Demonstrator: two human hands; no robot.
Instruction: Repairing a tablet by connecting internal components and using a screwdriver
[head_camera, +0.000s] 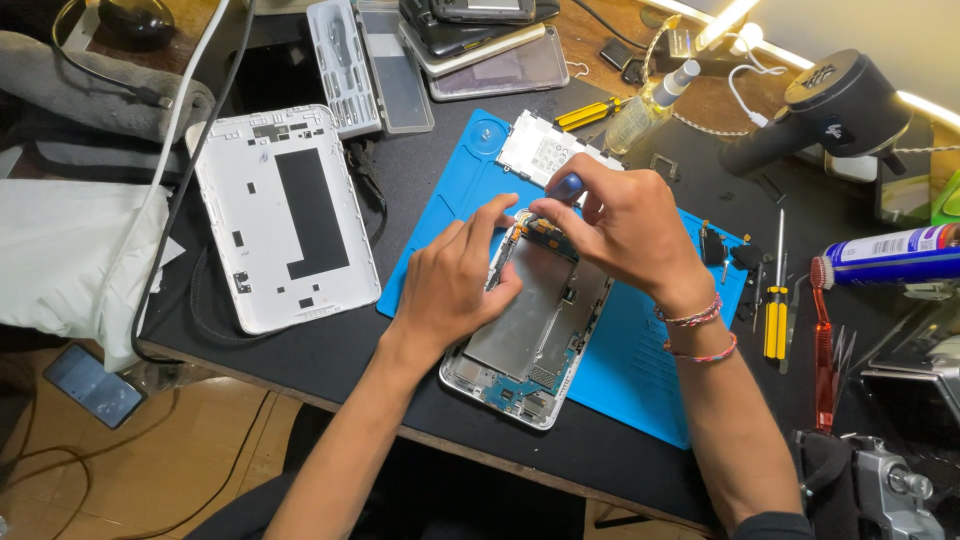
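A head-worn camera looks down on a dark desk (330, 355) crowded with repair gear. At the far left lies a grey cloth (90, 85), with a white sheet (70, 260) nearer. Just right of these, a white tablet back cover (283, 215) lies inner side up, and a clear case of screwdriver bits (365, 65) sits beyond it.

In the middle, a blue work mat (640, 360) carries an opened tablet (535, 335), its metal shield and blue circuit board exposed. The left hand (455, 280) rests on the tablet's left edge, fingers spread and pressing near its top; its grip is loose, holding nothing that can be made out. The right hand (620, 225) reaches over the tablet's far end, its grip narrow, fingertips pinched around a blue-handled screwdriver (565, 186) held upright over the top edge. Beaded bracelets (695, 330) circle the right wrist. A flat silver battery (545, 150) lies on the mat just beyond the hands.

Further right are a small spray bottle (648, 108), a yellow-handled screwdriver (775, 315), a red brush (822, 340), a black hot-air tool (825, 110), and a blue and white can (895, 255) lying on its side.
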